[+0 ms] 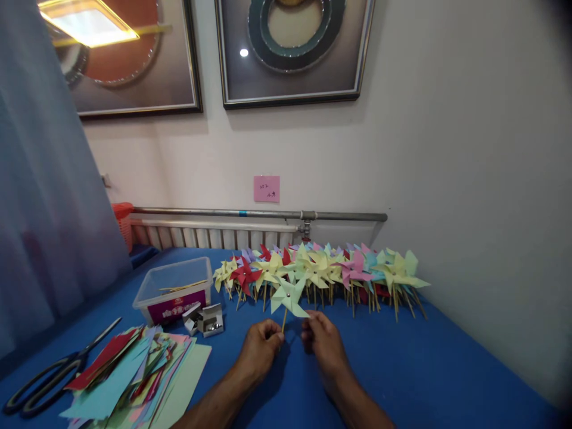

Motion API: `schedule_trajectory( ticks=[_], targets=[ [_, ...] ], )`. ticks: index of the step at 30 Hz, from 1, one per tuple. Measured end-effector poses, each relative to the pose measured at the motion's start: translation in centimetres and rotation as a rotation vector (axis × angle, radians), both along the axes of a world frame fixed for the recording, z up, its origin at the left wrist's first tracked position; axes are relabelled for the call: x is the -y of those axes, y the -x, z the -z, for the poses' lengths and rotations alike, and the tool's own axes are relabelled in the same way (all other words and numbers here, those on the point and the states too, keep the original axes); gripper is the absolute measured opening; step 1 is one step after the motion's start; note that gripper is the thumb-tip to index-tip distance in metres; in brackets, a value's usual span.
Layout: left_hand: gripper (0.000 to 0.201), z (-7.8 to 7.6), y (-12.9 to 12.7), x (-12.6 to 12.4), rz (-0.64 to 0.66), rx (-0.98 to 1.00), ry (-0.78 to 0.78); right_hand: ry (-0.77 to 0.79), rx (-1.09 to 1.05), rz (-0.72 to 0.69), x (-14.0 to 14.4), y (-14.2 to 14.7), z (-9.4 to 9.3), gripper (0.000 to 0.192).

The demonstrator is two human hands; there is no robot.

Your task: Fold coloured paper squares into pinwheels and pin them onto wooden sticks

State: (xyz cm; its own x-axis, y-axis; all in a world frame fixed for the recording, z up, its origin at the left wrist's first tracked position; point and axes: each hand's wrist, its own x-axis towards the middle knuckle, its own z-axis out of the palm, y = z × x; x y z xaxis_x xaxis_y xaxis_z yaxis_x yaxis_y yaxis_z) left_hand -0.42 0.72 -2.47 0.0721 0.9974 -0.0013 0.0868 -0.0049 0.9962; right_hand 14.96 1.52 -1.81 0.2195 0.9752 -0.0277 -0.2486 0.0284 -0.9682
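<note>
So the person has both hands low in the middle of the shot, over a blue table (424, 369). The left hand (261, 345) is curled shut around the thin wooden stick of a pale green pinwheel (288, 296), pinching it near the bottom so the paper wheel stands up just above the knuckles. The right hand (324, 342) sits just beside it, fingers bent in toward the same stick, and its fingertips look like they touch the lower edge of the paper, though it's hard to tell if it really grips anything.

Right behind the held one there's a long row of finished pinwheels (330, 271) lined up near the wall, in yellow, pink, red, purple and light blue, sticks pointing down at the table.

Off to the left: a clear plastic box (172, 286) with a few sticks inside, a small open silver box (210, 320) just next to it, and closer in, a messy stack of coloured paper sheets (134, 375). Black-handled scissors (49, 378) lie at the far left edge, just beside the paper. A pink note (267, 188) is stuck on the wall above a metal pipe (259, 213).
</note>
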Motion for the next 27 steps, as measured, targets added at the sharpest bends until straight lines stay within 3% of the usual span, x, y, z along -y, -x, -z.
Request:
schedule_trajectory(
  ticks=[2,7,15,22,27],
  targets=[
    [0.023,0.4,0.1,0.0,0.017,-0.039,-0.013,-0.033,0.013,0.1,-0.4,-1.1,-0.4,0.043],
    [0.02,0.2,0.1,0.4,0.054,-0.127,-0.016,-0.156,0.048,0.114,-0.7,-3.0,-1.7,0.05],
    [0.015,-0.5,0.1,0.9,0.073,-0.188,-0.033,-0.225,0.079,0.124,-0.3,-2.9,-2.3,0.052],
    [0.02,0.2,0.1,0.1,-0.04,-0.102,-0.037,-0.049,0.061,0.016,-0.1,-2.4,-1.4,0.055],
    [0.02,0.1,0.2,0.1,-0.071,-0.127,-0.054,0.045,0.051,-0.067,0.7,-1.7,-1.3,0.046]
  ],
)
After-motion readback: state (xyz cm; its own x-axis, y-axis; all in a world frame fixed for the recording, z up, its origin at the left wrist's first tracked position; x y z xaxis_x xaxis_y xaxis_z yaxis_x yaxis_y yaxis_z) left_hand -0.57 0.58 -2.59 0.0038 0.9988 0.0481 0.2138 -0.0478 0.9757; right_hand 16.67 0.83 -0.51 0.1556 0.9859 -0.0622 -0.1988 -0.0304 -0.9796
